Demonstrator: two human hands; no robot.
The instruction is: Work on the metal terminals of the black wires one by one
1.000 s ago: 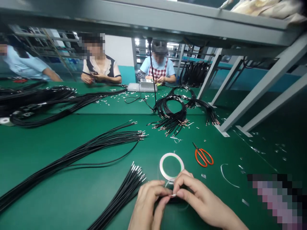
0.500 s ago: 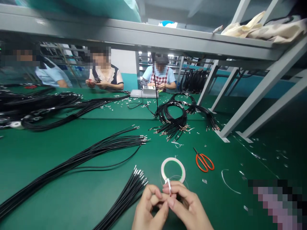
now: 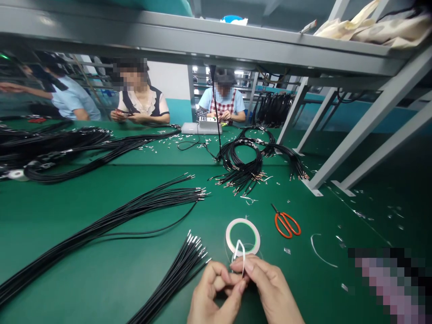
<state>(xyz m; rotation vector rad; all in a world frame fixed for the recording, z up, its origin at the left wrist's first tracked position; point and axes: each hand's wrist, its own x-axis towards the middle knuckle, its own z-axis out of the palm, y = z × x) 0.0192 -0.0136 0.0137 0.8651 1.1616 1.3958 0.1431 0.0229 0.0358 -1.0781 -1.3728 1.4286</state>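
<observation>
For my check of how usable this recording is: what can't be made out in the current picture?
All in the head view:
- What the left hand pinches, and the lower end of the white strip at the right hand: covered by fingers.
- Far ends of the long cable bundle and short cable bundle: cut off by picture edges.
- Lower-right patch: pixelated.
- Clear scrap: too small to identify.

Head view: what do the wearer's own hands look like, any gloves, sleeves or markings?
Left hand and right hand are both bare: no gloves, and no rings or markings visible. No sleeves or cuffs in view; the lower picture edge cuts both off. Nail detail is too small to judge.
</observation>
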